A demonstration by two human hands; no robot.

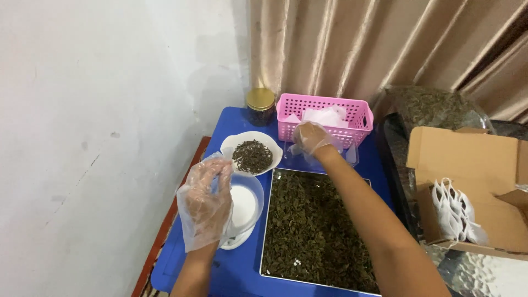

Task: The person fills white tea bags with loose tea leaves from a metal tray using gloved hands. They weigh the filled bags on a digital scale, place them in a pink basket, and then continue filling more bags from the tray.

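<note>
A blue plastic worktop carried a shallow metal tray of dried green leaves. Behind it stood a pink slotted plastic basket, where the gloved right hand pinched a clear small bag. The gloved left hand hovered unclenched, grasping nothing, over a white round scale.

Landmark: the tray of loose leaves, on the tabletop. Left of the tray: a scale. Behind the scale, left-rear of the tray: a dish of leaves. Directly behind the tray: a basket holding sachets. Left of the basket: a lidded jar. Right of the tray, off the tabletop: a cardboard box containing small bags.
</note>
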